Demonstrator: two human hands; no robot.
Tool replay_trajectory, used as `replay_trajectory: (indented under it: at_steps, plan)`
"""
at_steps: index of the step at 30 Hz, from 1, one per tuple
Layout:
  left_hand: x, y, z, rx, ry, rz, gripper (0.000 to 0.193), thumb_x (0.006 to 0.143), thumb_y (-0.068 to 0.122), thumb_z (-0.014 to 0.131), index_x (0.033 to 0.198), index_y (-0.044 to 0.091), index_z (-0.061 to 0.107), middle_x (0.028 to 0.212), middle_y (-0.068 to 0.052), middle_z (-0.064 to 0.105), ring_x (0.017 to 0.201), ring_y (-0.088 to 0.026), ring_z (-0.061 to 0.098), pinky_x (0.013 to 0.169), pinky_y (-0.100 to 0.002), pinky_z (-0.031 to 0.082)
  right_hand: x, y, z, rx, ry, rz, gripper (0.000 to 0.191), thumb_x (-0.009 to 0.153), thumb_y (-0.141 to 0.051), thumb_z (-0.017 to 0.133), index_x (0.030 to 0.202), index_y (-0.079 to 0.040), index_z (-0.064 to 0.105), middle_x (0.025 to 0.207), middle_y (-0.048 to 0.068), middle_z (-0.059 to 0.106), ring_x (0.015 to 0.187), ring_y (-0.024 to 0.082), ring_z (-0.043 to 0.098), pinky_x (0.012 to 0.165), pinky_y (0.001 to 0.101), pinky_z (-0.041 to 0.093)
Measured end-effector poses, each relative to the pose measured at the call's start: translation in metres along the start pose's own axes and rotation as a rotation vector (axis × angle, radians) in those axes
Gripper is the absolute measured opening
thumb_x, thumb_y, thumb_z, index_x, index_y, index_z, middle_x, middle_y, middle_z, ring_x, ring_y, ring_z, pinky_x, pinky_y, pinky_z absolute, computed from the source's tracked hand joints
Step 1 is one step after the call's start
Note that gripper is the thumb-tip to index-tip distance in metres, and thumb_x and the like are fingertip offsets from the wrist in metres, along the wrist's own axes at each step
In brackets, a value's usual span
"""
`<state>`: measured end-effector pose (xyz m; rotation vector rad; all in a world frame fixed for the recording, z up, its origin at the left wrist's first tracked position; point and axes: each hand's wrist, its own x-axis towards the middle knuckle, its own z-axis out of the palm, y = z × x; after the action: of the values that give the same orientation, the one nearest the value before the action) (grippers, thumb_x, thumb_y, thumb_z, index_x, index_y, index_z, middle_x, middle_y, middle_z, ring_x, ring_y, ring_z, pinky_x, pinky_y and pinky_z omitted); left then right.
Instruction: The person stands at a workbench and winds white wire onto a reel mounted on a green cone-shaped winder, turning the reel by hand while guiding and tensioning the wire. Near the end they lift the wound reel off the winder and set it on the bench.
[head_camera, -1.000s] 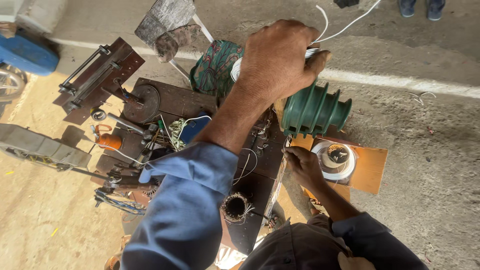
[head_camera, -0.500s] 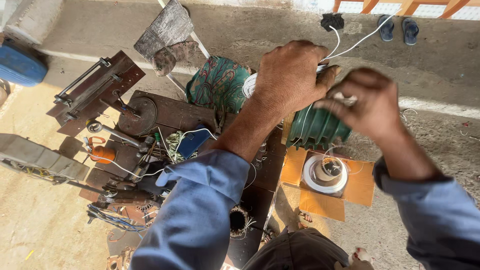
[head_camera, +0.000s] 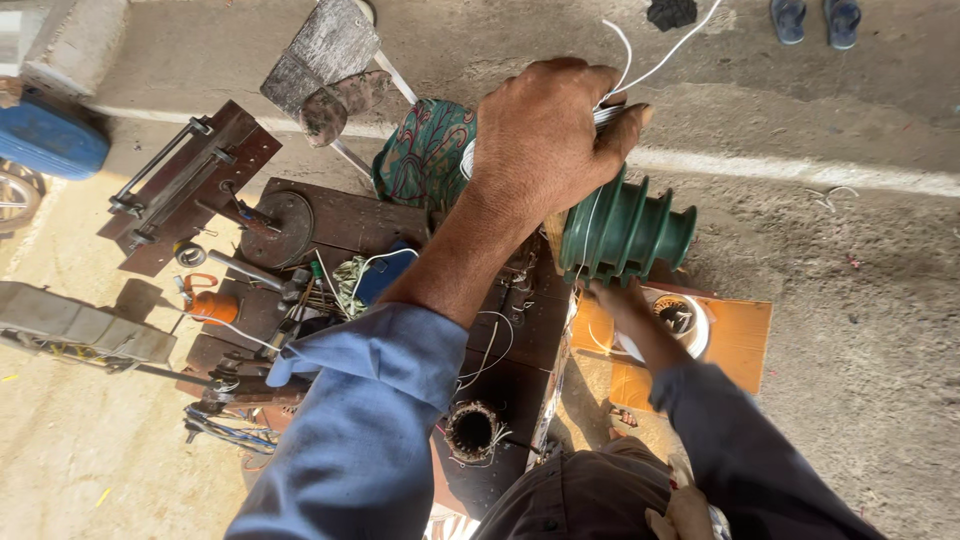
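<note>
the coil of white wire (head_camera: 610, 112) is clutched in the left hand (head_camera: 545, 135) above the green ribbed stepped former (head_camera: 625, 232), while the right hand (head_camera: 612, 298), lowered since a moment ago, is tucked beneath, its grip untellable.

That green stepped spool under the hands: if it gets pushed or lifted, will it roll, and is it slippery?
The green spool lies on its side and its round ridges suggest it could roll if nudged. Its smooth, glossy surface looks somewhat slippery, though the ridges offer finger holds. The left hand grips a wire coil above it; the right hand reaches beneath.
</note>
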<state>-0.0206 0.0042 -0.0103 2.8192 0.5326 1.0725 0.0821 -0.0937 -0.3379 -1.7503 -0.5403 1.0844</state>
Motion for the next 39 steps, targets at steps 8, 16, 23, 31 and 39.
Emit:
replay_trajectory:
  at_steps: [8,16,23,31,39]
  plan:
    - [0.007,-0.011,-0.001,-0.027,-0.034,-0.005,0.033,0.093,0.045,0.077,0.096,0.011,0.076,0.081,-0.005,0.074,0.070,-0.017,0.074,0.061,-0.040,0.062,-0.126,-0.012,0.012,-0.623,0.217,-0.927,0.020,0.092,-0.024,0.077,0.085,-0.006,0.077,0.069,0.008,0.070,0.052,0.018,0.064,0.047,0.0340,0.052]
    - [0.011,-0.007,-0.013,-0.041,-0.007,0.007,0.033,0.088,0.045,0.080,0.088,0.012,0.078,0.070,-0.005,0.075,0.063,-0.016,0.073,0.063,-0.042,0.060,-0.147,-0.056,-0.007,-0.820,0.203,-1.168,0.018,0.089,-0.023,0.078,0.079,-0.009,0.073,0.071,0.006,0.070,0.060,0.015,0.066,0.054,0.0333,0.057]
    - [0.008,0.000,-0.021,-0.111,-0.056,-0.100,0.037,0.089,0.048,0.076,0.090,0.012,0.078,0.076,-0.006,0.073,0.065,-0.019,0.072,0.064,-0.041,0.059,-0.166,-0.089,-0.021,-1.113,0.382,-1.447,0.006,0.083,-0.010,0.075,0.085,-0.010,0.070,0.083,0.003,0.068,0.076,0.013,0.067,0.059,0.0275,0.057]
    - [0.017,-0.010,-0.021,-0.074,-0.152,-0.036,0.049,0.083,0.057,0.078,0.088,0.008,0.075,0.081,-0.010,0.072,0.078,-0.023,0.073,0.068,-0.042,0.061,-0.113,-0.229,-0.075,-0.880,0.438,-1.569,0.027,0.083,-0.033,0.089,0.082,-0.011,0.074,0.076,0.005,0.069,0.074,0.017,0.066,0.058,0.0321,0.057]
    - [0.029,-0.009,-0.018,-0.085,-0.163,-0.123,0.047,0.082,0.054,0.079,0.100,0.011,0.073,0.080,-0.006,0.077,0.071,-0.016,0.076,0.071,-0.040,0.063,-0.006,-0.197,-0.101,-0.090,-0.042,-0.691,0.009,0.090,-0.009,0.082,0.092,-0.002,0.076,0.084,0.006,0.075,0.076,0.012,0.067,0.066,0.0288,0.056]
